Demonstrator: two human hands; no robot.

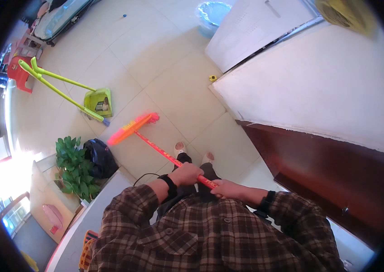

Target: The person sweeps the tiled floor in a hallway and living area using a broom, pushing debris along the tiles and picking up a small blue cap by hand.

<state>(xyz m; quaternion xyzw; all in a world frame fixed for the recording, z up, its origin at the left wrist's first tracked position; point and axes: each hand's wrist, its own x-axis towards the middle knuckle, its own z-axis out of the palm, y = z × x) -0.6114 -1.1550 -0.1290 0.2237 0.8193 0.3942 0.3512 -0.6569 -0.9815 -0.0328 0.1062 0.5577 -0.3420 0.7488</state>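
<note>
Held a long, slim broom (pixel 158 148) with a red shaft, an orange head and pink-and-yellow bristles slantwise before the body, with its head toward the front left, either on or just above the pale beige tile floor (pixel 169 97). Wrapped the fingers of the left hand (pixel 187 173) round the upper shaft and closed those of the right hand (pixel 228 189) round its near end. Looked light, stiff along the shaft, soft at the bristles; seemed smooth enough to twist in a loose hold, yet hardly fragile. Probably suited a spaced two-handed hold there, not by the head. Showed beyond it a lime-green plastic dustpan (pixel 106 96) beside a lime-green stick broom (pixel 59 89).
</note>
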